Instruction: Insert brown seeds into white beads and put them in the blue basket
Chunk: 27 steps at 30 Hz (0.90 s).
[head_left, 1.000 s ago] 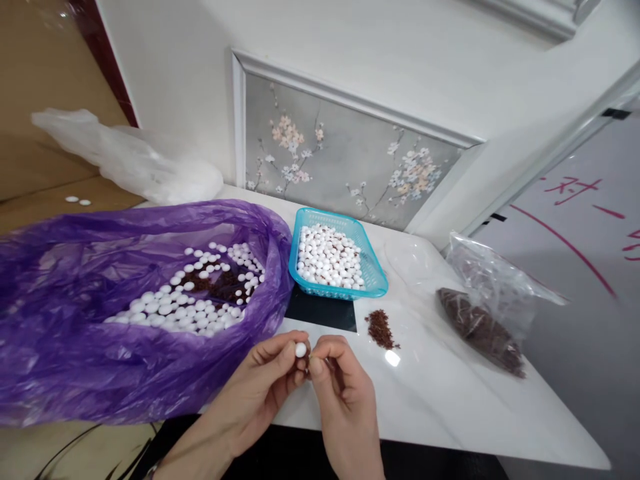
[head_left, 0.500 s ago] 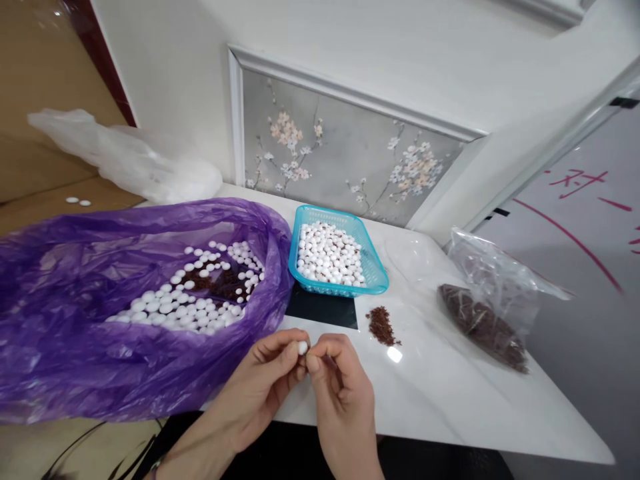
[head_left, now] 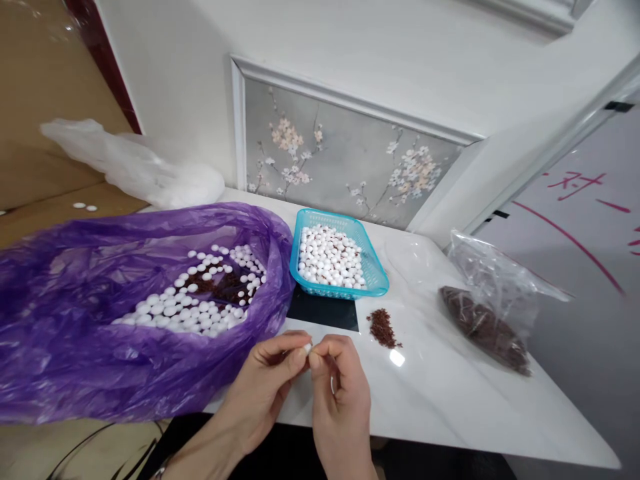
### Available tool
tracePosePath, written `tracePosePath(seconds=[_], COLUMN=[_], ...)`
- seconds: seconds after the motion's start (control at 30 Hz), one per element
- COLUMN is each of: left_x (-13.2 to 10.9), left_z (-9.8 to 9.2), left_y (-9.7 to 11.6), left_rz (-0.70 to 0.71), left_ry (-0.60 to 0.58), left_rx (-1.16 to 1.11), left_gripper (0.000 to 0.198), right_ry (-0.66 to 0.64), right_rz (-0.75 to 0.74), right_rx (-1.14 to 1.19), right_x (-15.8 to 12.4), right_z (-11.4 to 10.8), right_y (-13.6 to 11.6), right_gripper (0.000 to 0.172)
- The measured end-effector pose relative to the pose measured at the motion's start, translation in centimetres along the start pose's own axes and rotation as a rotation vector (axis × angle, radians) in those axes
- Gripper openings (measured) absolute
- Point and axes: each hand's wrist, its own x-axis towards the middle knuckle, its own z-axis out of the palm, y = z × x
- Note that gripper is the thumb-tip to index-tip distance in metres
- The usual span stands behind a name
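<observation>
Between the thumb and forefinger of my left hand (head_left: pixel 265 383) is a small white ball (head_left: pixel 308 347), mostly covered by fingertips. My right hand (head_left: pixel 343 400) is closed in a pinch right against the ball; whatever its fingertips hold is too small to make out. Behind the hands stands a blue plastic basket (head_left: pixel 376 285) filled with white balls (head_left: pixel 330 257) that have brown bits among them. To the left lies an open purple plastic bag (head_left: pixel 55 327) with many white balls and dark brown pieces inside. A little pile of reddish-brown pieces (head_left: pixel 383 328) rests on the table right of my hands.
A clear bag of brown material (head_left: pixel 485 327) sits on the white table (head_left: pixel 450 407) at the right. A dark flat piece (head_left: pixel 323 310) lies before the basket. Behind the purple bag is a crumpled white bag (head_left: pixel 165 180); a whiteboard (head_left: pixel 590 253) stands at right.
My hands have drawn slightly closer together, and less of the white ball shows between the fingertips. The view has shifted slightly; the basket, bags and pile stay in place.
</observation>
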Motion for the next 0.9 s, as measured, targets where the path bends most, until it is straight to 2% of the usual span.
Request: tracePosePath(seconds=[0.17, 0.4, 0.57, 0.77, 0.9], left_x=[0.0, 0.1, 0.0, -0.1, -0.1], left_z=[0.0, 0.2, 0.5, 0.4, 0.1], left_y=[0.0, 0.1, 0.6, 0.8, 0.3], left_rz=[-0.013, -0.058, -0.084, -0.099, -0.020], left_ry=[-0.045, -0.036, -0.034, -0.002, -0.023], left_rx=[0.024, 0.012, -0.031, -0.009, 0.049], left_gripper=[0.017, 0.019, 0.022, 0.033, 0.026], right_ry=[0.036, 0.016, -0.058, 0.010, -0.073], right_rz=[0.076, 0.238, 0.321, 0.252, 0.206], right_rx=[0.100, 0.193, 0.370, 0.159, 0.102], right_x=[0.0, 1.0, 1.6, 0.7, 0.1], right_z=[-0.1, -0.1, -0.5, -2.1, -2.2], right_y=[0.0, -0.1, 0.3, 1.2, 1.6], right_gripper=[0.002, 0.010, 0.015, 0.020, 0.018])
